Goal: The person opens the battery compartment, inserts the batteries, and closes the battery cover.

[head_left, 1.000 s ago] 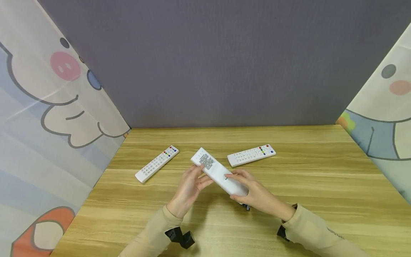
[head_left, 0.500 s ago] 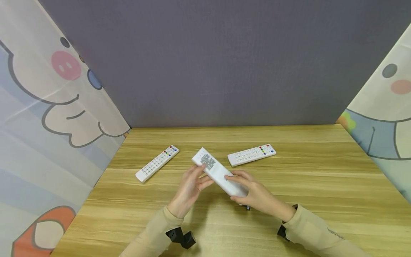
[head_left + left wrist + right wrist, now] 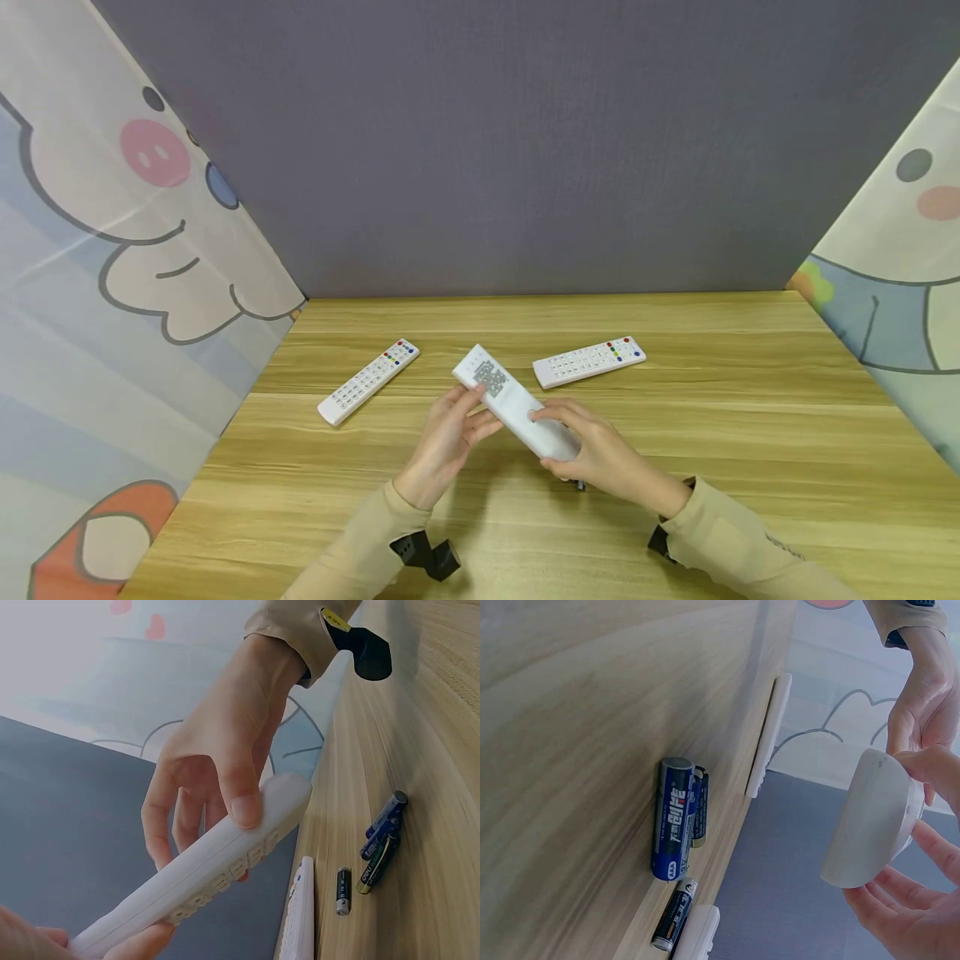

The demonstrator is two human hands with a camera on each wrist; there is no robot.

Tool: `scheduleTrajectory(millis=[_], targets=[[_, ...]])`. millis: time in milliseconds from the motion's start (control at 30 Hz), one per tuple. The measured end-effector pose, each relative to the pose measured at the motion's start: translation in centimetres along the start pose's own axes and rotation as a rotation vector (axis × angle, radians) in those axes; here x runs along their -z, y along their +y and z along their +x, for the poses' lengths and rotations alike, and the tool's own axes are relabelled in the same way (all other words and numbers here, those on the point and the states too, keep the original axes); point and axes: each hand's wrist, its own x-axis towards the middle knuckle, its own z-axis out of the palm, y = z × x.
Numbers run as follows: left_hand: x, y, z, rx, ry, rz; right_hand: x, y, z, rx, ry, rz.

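We count three white remotes (image 3: 510,407) (image 3: 369,382) (image 3: 589,362): one held by two hands (image 3: 444,440) (image 3: 598,448), two lying on one counter (image 3: 712,425). We make out four batteries (image 3: 343,891) (image 3: 387,813) (image 3: 379,864): one apart, three bunched and overlapping. We also see two sleeves (image 3: 356,542) (image 3: 750,542) and two printed panels (image 3: 60,350) (image 3: 900,283).

Gap between left remote (image 3: 368,382) and held remote (image 3: 512,402); batteries (image 3: 671,817) obstruct below.

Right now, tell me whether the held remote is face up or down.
The held remote is face down: grey label upward in the head view, buttons underneath in the left wrist view.
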Motion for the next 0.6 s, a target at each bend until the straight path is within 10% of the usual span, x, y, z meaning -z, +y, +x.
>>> scheduleTrajectory(millis=[600], targets=[[0.04, -0.08, -0.04, 0.007, 0.024, -0.002, -0.35, 0.11, -0.36, -0.042, 0.023, 0.08]])
